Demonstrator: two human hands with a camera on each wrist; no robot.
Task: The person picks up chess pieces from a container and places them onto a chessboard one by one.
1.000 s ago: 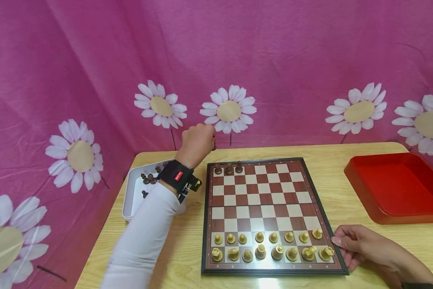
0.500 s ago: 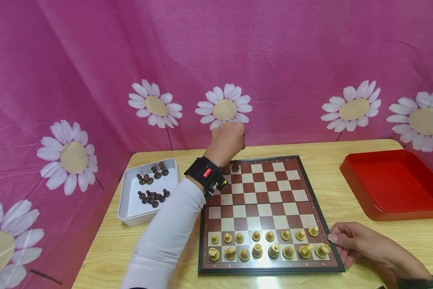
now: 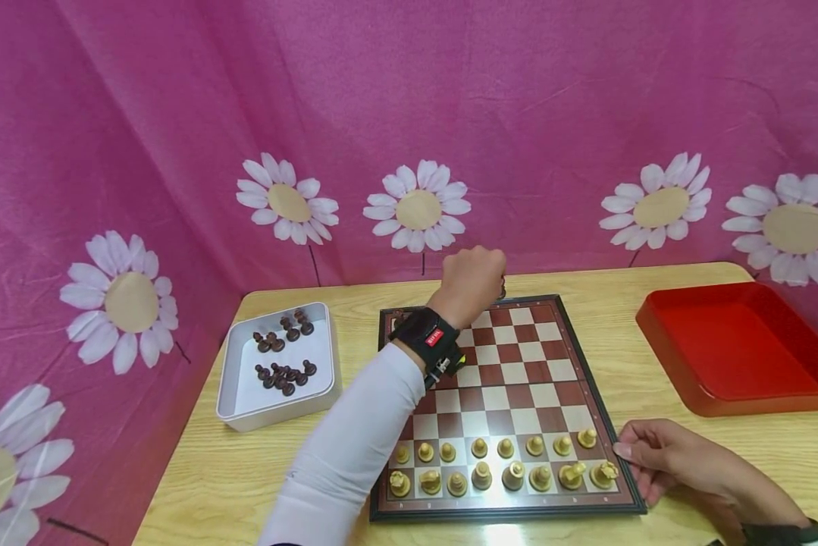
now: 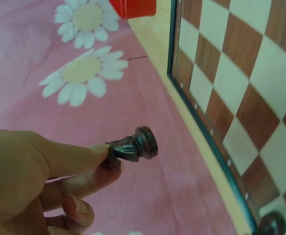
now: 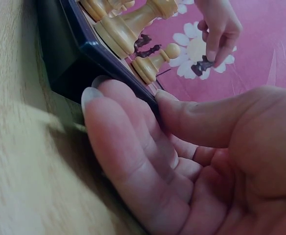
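The left hand (image 3: 473, 282) pinches a dark chess piece (image 4: 133, 148) over the chessboard's (image 3: 518, 379) far edge; the right hand (image 3: 681, 462) grips its near right corner.

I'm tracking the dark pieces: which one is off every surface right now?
The dark wooden chess piece pinched in the left hand, held above the chessboard's far edge. The other dark pieces lie in the white tray.

- I see a chessboard (image 3: 511, 379) checkered brown and cream, dark-framed.
- My near pieces (image 3: 504, 462) are pale tan; the tray pieces (image 3: 282, 371) dark brown.
- White tray (image 3: 234, 371), red bin (image 3: 736, 349).
- Pink cloth (image 3: 177, 114) with white daisies.
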